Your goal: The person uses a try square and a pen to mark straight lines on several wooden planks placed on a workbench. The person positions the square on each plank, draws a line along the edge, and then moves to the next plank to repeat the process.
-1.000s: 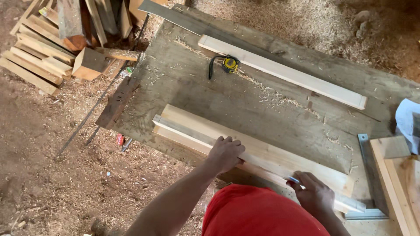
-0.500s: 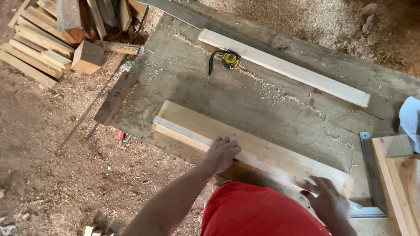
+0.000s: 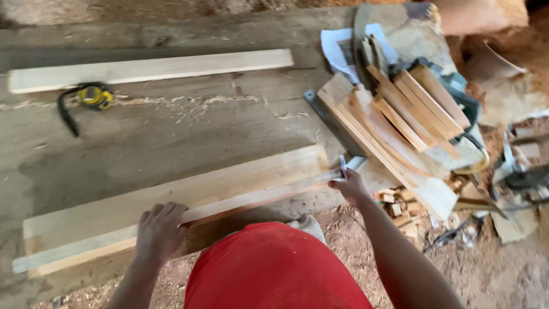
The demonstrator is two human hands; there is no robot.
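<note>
Pressing flat, left hand [image 3: 160,232] is resting open on the plank [image 3: 189,197]; right hand [image 3: 350,186] is apparently pinching a blurred pencil [image 3: 343,167] at the plank's end.

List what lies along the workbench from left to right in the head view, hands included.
Yellow tape measure → left hand pressing on the near plank → right hand at that plank's right end → pile of wood offcuts → cluttered tools on the ground.
</note>
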